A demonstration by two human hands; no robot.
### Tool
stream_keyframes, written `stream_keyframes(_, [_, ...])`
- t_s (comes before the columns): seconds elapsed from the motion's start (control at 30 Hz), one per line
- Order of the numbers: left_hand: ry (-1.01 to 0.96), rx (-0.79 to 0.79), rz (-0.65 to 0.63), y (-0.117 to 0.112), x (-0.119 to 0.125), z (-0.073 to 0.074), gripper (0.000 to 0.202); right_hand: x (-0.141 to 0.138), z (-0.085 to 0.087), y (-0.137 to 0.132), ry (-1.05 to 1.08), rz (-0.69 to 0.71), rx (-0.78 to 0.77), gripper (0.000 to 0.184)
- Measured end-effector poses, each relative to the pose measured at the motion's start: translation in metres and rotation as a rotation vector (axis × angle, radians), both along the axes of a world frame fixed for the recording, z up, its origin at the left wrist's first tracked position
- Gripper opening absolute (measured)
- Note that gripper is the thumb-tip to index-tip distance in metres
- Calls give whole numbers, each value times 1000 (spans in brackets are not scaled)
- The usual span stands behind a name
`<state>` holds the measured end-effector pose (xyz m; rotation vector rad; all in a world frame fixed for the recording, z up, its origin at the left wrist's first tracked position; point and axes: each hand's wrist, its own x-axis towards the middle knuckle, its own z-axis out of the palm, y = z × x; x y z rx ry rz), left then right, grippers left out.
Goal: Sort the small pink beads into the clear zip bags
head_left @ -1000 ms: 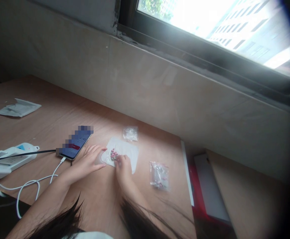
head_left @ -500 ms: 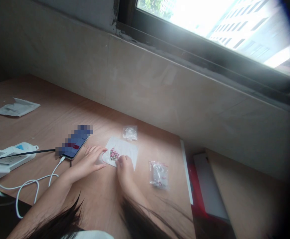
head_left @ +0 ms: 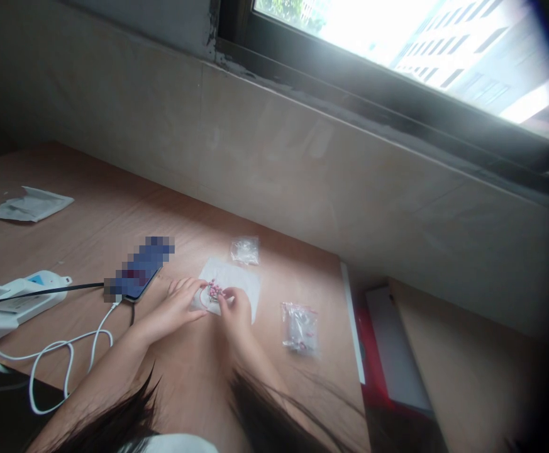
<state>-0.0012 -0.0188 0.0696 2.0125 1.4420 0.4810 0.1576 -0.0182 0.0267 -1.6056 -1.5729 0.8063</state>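
A sheet of white paper lies on the wooden table, under my hands. My left hand holds a small round clear piece with a thin red rim against the paper. My right hand pinches at a small cluster of pink beads, right beside that round piece. The fingers partly hide the cluster, so its exact shape cannot be seen. Two small clear plastic bags lie near the paper: one behind it, and one holding pink bits to its right.
A phone with a blurred screen lies left of my hands, with cables running to a white power strip. A folded paper packet lies far left. Wall and window stand behind the table; a red-and-white board lies beyond its right edge.
My hands have drawn closer together, bringing the round piece against the pink cluster. The view has tilted slightly.
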Motion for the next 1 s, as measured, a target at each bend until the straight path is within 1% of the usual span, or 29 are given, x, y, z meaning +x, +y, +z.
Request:
stream_keyframes(0.07, [-8,6,-2,0,0,-1,38,5,-10,1,-95,-23,27,10])
stream_keyframes(0.17, [-1,19,-2,1,-2,-4,38,8,-18,2,-184,10,31,8])
stream_keyframes(0.3, [19,29,-4,1,-5,-8,38,4,-15,3,-248,34,32,7])
stream_keyframes(0.4, [24,31,-9,1,-6,-7,39,2,-12,4,-315,38,24,8])
stream_keyframes(0.57, [35,27,-6,2,-4,-5,38,1,-13,7,-432,4,-8,12])
stream_keyframes(0.67, [39,24,-1,2,-3,-5,37,1,-15,9,-463,-23,-6,13])
stream_keyframes(0.77, [36,25,2,2,-3,-5,36,1,-15,10,-447,-38,-3,12])
stream_keyframes(0.87, [27,18,3,2,-4,-4,37,-1,-9,9,-331,-55,-3,11])
stream_keyframes(0.9, [26,13,4,2,-3,-5,38,-2,-6,8,-262,-40,0,11])
stream_keyframes(1.0, [28,7,12,3,-2,-6,39,-5,3,7,-59,66,4,14])
